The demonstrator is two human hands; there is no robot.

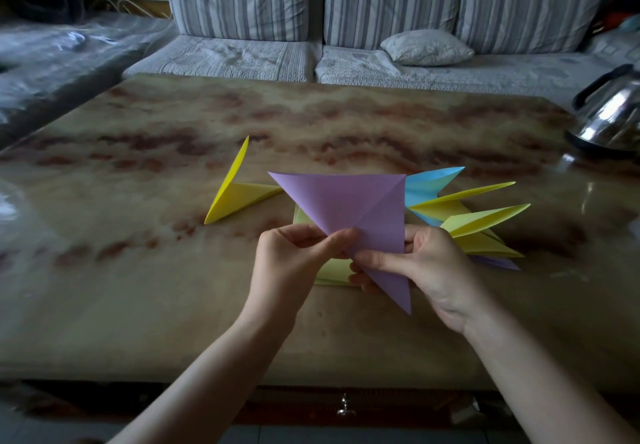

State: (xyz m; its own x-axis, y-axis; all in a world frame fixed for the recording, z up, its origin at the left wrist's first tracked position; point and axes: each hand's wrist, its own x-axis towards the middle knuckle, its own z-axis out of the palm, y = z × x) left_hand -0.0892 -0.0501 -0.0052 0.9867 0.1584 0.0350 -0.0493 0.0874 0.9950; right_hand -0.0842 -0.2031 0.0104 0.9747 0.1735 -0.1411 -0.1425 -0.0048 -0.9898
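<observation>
**Purple paper pinched in both hands above the worktop**

The purple paper (353,201), folded into a creased shape with sharp points, is held up off the worktop (138,270), near its front edge. The left hand (294,256) pinches the paper's lower left edge, its fingers (332,239) curled onto the sheet. The right hand (426,263) grips the lower right part, thumb across the front and the other fingers behind.

Directly under the purple paper, a stack of yellow-green sheets (332,270) lies flat on the worktop, partly hidden by the hands. Left of the purple paper sits a yellow folded piece (239,194), one point standing up. Just right of the purple paper is a pile of folded pieces: a blue one (426,184) at the back, two yellow ones (485,222) fanning outward, and a purple one (498,262) peeking out underneath. Far right of the purple paper, at the worktop's edge, stands a steel kettle (613,118). Beyond the purple paper, behind the worktop, is a striped sofa (242,0) with a small pillow (426,47).
</observation>
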